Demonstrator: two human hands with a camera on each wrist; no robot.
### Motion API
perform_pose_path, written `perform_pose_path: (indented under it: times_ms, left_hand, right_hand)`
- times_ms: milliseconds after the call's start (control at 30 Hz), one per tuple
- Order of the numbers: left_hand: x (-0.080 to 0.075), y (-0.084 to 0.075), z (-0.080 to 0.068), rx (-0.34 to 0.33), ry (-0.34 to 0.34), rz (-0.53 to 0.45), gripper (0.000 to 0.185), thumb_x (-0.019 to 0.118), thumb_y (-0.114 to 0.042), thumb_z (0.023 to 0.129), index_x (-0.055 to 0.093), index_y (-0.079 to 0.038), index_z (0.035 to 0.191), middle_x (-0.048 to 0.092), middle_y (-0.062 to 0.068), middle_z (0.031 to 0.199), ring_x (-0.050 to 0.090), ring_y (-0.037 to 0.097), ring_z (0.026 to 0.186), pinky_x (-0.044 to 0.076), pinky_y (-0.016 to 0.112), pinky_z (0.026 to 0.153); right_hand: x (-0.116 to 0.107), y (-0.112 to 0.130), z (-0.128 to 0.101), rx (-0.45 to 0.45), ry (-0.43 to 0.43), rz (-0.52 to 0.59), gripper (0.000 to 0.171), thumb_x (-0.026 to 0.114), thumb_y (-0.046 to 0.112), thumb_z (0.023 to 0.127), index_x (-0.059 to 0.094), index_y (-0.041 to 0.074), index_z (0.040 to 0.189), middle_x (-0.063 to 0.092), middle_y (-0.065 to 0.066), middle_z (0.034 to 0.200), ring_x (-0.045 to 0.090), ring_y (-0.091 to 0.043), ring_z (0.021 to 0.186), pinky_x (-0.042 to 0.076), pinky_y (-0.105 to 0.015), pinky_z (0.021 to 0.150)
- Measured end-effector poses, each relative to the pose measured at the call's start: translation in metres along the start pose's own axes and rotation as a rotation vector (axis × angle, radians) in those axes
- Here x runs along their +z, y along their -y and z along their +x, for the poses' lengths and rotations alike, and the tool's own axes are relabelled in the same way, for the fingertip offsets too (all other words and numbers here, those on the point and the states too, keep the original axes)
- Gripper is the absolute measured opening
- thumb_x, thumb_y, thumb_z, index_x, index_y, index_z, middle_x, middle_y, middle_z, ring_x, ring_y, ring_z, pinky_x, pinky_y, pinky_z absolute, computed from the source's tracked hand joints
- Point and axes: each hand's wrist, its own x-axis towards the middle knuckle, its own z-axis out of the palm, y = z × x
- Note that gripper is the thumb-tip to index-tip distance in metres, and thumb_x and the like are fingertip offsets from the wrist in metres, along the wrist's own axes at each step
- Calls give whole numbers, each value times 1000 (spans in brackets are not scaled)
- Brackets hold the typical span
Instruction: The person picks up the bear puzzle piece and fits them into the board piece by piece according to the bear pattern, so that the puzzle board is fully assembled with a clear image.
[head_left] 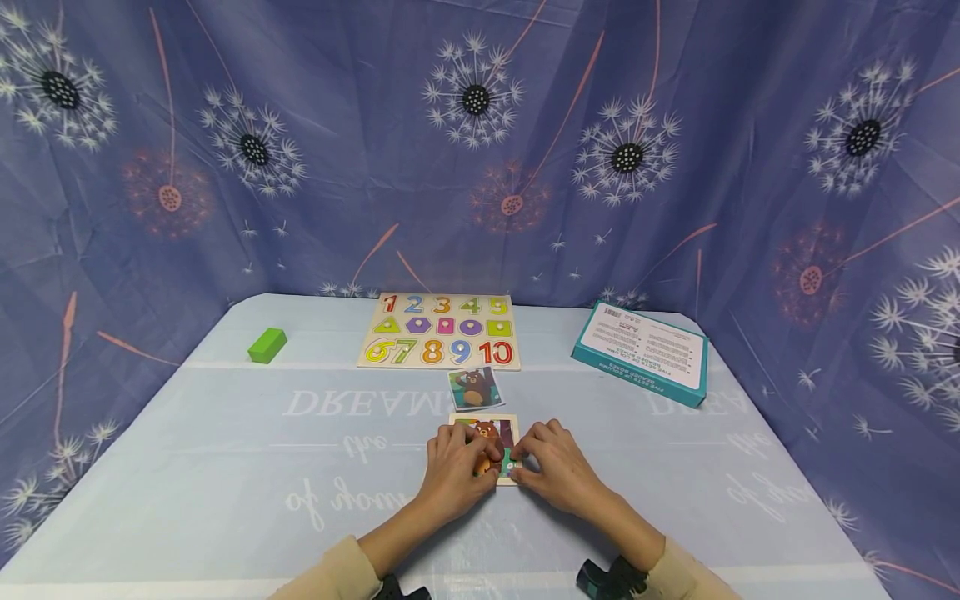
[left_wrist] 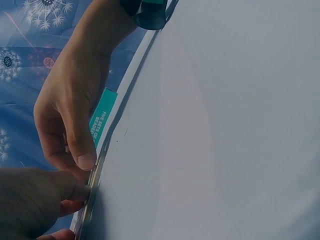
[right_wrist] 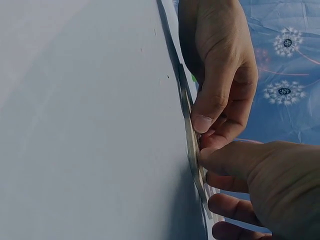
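A small bear puzzle (head_left: 487, 430) in a pale frame lies flat on the table in front of me. My left hand (head_left: 480, 456) has curled fingers on its picture, over the bear. My right hand (head_left: 523, 460) holds its right lower corner, by a green piece (head_left: 509, 463). In the wrist views both thumbs press against the puzzle's thin near edge (left_wrist: 93, 192) (right_wrist: 192, 142): left hand (left_wrist: 75, 192) (right_wrist: 202, 122), right hand (left_wrist: 84, 159) (right_wrist: 205, 159). Most of the puzzle's lower half is hidden under the fingers.
A bear picture card (head_left: 475, 387) lies just beyond the puzzle. Farther back sits a number and shape board (head_left: 441, 342). A green block (head_left: 267, 344) is at the back left, a teal box (head_left: 641, 352) (left_wrist: 102, 120) at the back right. A patterned blue cloth surrounds the table.
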Motion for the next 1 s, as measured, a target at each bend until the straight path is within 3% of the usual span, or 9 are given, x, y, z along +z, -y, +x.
perform_pose_path:
  times_ms: [800,1000]
  left_hand:
    - [-1,-1,0,1,0,16,9,71,-21,71,64,-21,77,50,-1,95,39,19,96,29,46,86]
    - [-10,1,1,3,-12,-23,10,72,-20,71,66,-22,79,51,-1,95,40,20,96,29,46,85]
  right_hand:
    - [1,-1,-1,10,8,14,16,78,28,72,68,20,82,57,7,84,43,-9,84,36,-33,78]
    - [-3,-2,1,17,-16,35,17,79,26,71,69,20,83,57,8,84,43,-8,85,37,-33,80]
